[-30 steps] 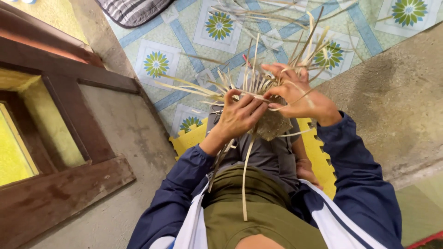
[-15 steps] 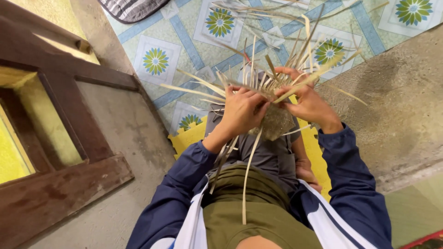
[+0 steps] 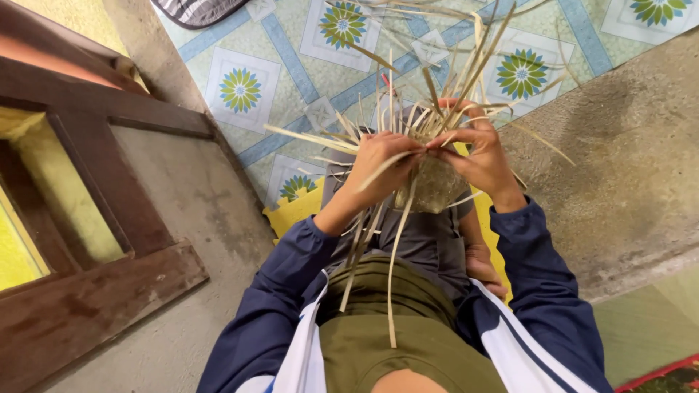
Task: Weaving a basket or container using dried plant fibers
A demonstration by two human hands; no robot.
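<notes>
While the view looks straight down from the head, a half-woven piece of pale straw strips (image 3: 435, 185) is held up in front of the chest, above the lap. The left hand (image 3: 380, 169) is closed on the left side of the weave, its fingers curled over several strips, so its grip is clenched on the woven piece. The right hand (image 3: 480, 149) is closed on the right side of the same piece, with one thin strip pinched between thumb and fingertips near the middle, where the two hands almost touch. Loose strip ends (image 3: 466, 65) are fanned out far from the body, and a few long ends (image 3: 393, 284) hang down near it, over an olive-green shirt (image 3: 408, 342). Dark blue sleeves (image 3: 277, 291) with white panels cover both arms. Below the weave, grey cloth is seen over the knees, and what appears to be a bare foot (image 3: 484, 266) is tucked at the right, though this is partly hidden. A yellow mat (image 3: 291, 212) lies under the legs. Farther off, a floor covering (image 3: 291, 65) patterned with blue lines and green flower medallions is spread on the grey concrete floor (image 3: 619, 167). A dark wooden frame (image 3: 95, 240) stands at the left.
</notes>
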